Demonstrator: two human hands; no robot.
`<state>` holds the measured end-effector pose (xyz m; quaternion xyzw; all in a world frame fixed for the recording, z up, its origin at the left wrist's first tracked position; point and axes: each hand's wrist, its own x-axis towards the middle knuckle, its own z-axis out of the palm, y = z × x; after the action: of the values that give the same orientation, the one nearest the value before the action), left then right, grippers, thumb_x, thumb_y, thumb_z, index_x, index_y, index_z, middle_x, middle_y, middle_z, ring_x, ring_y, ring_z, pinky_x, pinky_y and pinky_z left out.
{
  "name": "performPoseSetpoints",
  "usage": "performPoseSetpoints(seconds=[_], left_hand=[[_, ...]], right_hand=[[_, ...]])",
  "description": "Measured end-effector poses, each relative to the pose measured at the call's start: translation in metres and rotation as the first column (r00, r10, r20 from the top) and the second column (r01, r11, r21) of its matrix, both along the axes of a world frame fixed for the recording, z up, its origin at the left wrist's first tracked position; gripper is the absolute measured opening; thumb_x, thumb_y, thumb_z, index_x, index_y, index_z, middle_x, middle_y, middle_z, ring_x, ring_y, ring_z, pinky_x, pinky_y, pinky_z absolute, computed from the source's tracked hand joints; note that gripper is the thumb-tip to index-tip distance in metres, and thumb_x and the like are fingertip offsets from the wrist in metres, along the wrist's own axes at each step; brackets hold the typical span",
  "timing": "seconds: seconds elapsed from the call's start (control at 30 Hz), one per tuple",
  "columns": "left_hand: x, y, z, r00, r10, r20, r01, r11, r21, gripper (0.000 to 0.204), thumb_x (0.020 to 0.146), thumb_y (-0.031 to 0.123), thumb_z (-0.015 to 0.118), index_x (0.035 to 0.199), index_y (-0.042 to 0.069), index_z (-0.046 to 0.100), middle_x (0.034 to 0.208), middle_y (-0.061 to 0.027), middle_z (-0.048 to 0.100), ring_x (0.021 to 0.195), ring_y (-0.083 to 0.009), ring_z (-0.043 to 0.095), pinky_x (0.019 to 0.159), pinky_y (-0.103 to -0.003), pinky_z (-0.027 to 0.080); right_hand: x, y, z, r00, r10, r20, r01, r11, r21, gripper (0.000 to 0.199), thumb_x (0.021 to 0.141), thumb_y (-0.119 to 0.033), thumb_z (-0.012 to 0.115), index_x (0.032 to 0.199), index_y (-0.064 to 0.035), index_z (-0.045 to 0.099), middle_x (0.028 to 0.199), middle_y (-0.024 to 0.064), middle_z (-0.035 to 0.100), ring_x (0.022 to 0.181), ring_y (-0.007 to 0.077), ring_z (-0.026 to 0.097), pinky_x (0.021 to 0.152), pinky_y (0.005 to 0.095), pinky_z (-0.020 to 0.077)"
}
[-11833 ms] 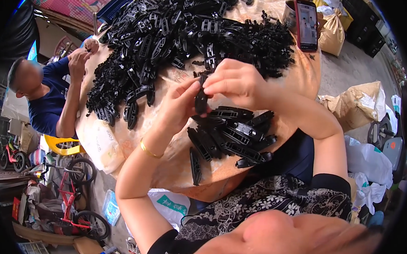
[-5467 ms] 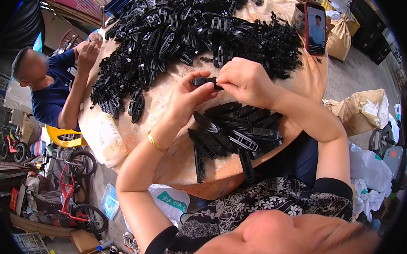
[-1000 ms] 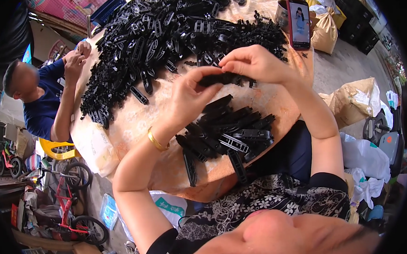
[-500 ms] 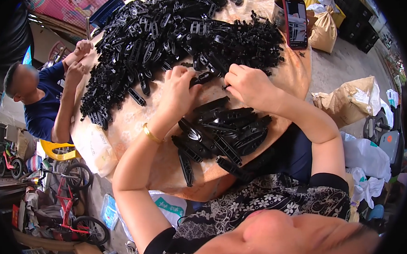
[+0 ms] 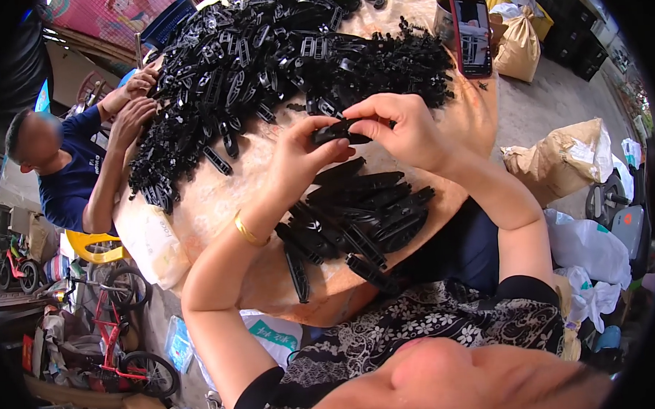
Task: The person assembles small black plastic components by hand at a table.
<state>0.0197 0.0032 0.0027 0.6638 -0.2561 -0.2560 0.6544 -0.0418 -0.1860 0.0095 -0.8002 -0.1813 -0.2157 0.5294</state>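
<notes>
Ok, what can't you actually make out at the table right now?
- Head view: how the black plastic part is shaped where the left hand and right hand pinch it; fingers cover it.
- Single pieces inside the big black heap: overlapping, too small.
- The phone screen: too small.
- The co-worker's hands: what they hold is hidden by the heap.

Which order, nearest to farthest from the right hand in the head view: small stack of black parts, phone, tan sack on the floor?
From the right hand:
1. Small stack of black parts, just below the hand, on the near side of the table.
2. Phone, up and to the right, propped at the table's far edge.
3. Tan sack, off the table, on the floor to the right.
</notes>
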Motion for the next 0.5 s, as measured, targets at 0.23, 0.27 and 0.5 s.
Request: performPoseSetpoints(seconds=[0.23, 0.27, 0.5], left_hand=[[0.004, 0.000, -0.003, 0.959, -0.074, -0.272, 0.038, 0.990, -0.134, 0.029, 0.087, 0.002, 0.063, 0.114, -0.002, 0.053, 0.100, -0.0114, 0.064, 0.088, -0.0215, 0.068, 0.079, -0.030, 0.057], [0.003, 0.000, -0.002, 0.959, -0.073, -0.273, 0.037, 0.990, -0.134, 0.029, 0.087, 0.002, 0.063, 0.114, -0.002, 0.053, 0.100, -0.0114, 0.064, 0.088, -0.0215, 0.068, 0.079, -0.030, 0.057], [0.001, -0.001, 0.001, 0.963, -0.038, -0.265, 0.004, 0.992, -0.129, 0.030, 0.087, 0.004, 0.064, 0.114, -0.002, 0.054, 0.099, -0.0105, 0.064, 0.089, -0.0196, 0.067, 0.080, -0.029, 0.056]], right_hand=[[0.004, -0.004, -0.009, 1.000, -0.027, 0.012, 0.027, 0.999, 0.035, 0.014, 0.079, 0.001, 0.070, 0.092, -0.0001, 0.067, 0.091, 0.0054, 0.065, 0.074, 0.0070, 0.058, 0.062, 0.0195, 0.0466], [0.003, -0.003, -0.010, 1.000, -0.026, 0.012, 0.026, 0.999, 0.035, 0.014, 0.079, 0.001, 0.070, 0.092, -0.0001, 0.067, 0.091, 0.0054, 0.065, 0.074, 0.0070, 0.058, 0.062, 0.0195, 0.0466], [0.005, -0.003, -0.008, 0.956, -0.045, 0.290, 0.109, 0.972, -0.210, 0.013, 0.075, -0.002, 0.071, 0.088, -0.0019, 0.067, 0.089, 0.0072, 0.066, 0.077, 0.0207, 0.061, 0.067, 0.0292, 0.0499]])
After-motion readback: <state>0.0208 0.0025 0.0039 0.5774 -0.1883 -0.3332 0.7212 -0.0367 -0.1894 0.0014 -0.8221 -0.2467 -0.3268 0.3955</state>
